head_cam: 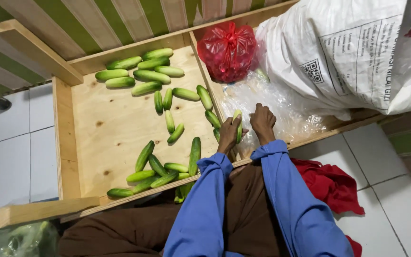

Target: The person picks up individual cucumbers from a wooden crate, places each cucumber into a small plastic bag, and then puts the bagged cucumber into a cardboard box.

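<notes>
My left hand [228, 134] grips a pale green cucumber [238, 124], held upright over the wooden divider of a plywood bin [112, 128]. My right hand [263, 123] rests with curled fingers on a crumpled clear plastic bag [281, 107] in the compartment to the right; whether it pinches the plastic is unclear. Several loose cucumbers [141, 71] lie at the far end of the left compartment, and another group of cucumbers [160, 173] lies near its front edge. Both sleeves are blue.
A knotted red plastic bag [228, 50] sits at the back of the right compartment. A big white printed sack [348, 52] fills the right side. A red cloth [331, 183] lies on the white tiled floor [396, 190]. Leafy greens in plastic [17, 240] show at bottom left.
</notes>
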